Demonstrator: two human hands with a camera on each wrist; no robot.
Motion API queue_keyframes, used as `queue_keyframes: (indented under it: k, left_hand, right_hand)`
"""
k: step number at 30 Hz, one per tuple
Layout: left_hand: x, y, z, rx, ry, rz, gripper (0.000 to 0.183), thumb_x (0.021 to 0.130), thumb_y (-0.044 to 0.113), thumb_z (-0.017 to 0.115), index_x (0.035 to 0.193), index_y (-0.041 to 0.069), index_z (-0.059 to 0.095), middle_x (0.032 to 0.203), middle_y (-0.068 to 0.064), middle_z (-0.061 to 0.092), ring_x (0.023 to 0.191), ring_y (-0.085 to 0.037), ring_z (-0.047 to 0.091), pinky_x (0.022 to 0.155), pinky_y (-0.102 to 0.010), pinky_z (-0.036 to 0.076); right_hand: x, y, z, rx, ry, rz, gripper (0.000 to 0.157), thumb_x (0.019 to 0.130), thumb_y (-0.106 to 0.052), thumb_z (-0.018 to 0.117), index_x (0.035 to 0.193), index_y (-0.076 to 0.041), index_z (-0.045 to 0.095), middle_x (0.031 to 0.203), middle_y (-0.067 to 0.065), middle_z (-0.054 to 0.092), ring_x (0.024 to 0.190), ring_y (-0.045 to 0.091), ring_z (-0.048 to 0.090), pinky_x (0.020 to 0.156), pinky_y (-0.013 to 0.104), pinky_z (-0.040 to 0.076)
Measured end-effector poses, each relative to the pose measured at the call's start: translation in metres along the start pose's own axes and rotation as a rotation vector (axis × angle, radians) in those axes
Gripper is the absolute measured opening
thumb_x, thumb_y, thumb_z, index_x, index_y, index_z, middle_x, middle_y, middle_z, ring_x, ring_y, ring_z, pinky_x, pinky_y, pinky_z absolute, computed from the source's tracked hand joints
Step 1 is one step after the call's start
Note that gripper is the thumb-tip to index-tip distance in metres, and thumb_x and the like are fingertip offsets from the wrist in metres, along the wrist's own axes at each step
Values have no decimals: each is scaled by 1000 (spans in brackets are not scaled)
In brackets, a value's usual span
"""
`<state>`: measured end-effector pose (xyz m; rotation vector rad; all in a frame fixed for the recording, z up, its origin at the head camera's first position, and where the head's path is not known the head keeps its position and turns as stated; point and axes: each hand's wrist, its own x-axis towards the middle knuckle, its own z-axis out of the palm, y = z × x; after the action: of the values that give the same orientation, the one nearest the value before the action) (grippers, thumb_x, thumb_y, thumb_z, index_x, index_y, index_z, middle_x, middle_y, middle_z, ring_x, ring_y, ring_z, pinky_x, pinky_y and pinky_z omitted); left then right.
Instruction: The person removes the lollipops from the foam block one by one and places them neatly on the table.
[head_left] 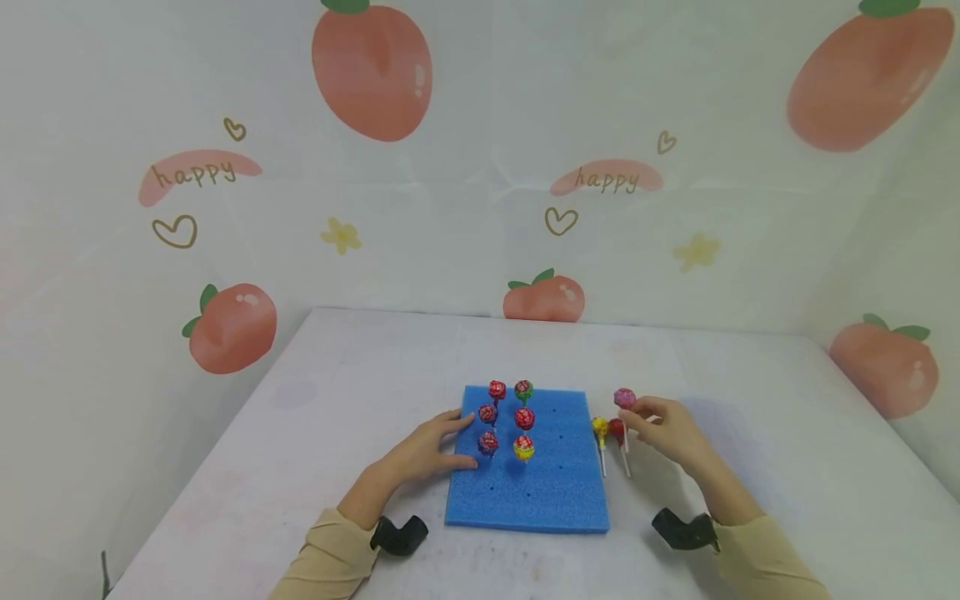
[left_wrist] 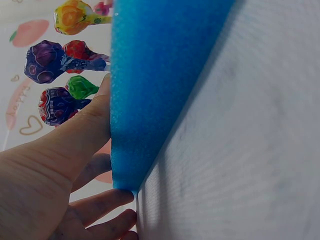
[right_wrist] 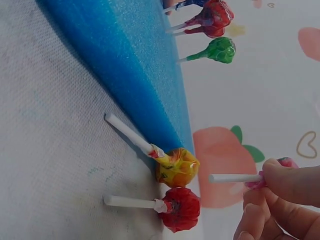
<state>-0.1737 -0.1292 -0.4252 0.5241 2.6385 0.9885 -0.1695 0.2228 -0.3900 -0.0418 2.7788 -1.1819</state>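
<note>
My right hand (head_left: pixel 670 431) pinches a pink lollipop (head_left: pixel 624 398) just under its wrapped head; the white stick (right_wrist: pixel 234 178) points down. Beside the blue foam board (head_left: pixel 547 492), my left hand (head_left: pixel 423 450) rests its thumb (left_wrist: pixel 95 117) and fingers on the board's left edge. Several wrapped lollipops stand upright in the foam in two columns, among them a green one (right_wrist: pixel 220 50) at the back and a yellow one (head_left: pixel 523 448) at the front. A yellow lollipop (right_wrist: pixel 177 167) and a red lollipop (right_wrist: pixel 181 210) lie on the table right of the board.
Small holes (head_left: pixel 560 467) dot the foam's right side and front. The board lies on a white-covered table (head_left: pixel 360 358). Behind it rises a white backdrop (head_left: pixel 450 233) printed with peaches, hearts and the word happy.
</note>
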Motion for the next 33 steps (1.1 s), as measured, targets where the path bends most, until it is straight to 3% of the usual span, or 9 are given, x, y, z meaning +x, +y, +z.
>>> queue_keyframes:
  k: [20,33]
  left_hand:
    - [-1,2,-1,-2,2,-1,74,80,37,71,142,11,40,150,-20,32,139,-41,28,110,-56,29]
    - [-1,1,0,-1,1,5,74,80,38,71,142,11,40,150,-20,31,140,-40,27,111,-56,29]
  right_hand:
    - [-2,8,-4,-7,13,-11,31,92,-26,59,100,4,63,95,16,64,76,16,60,63,23,53]
    - [0,15,-3,-31,13,38,33,92,-27,58,100,5,62,92,17,64,73,16,62,62,24,50]
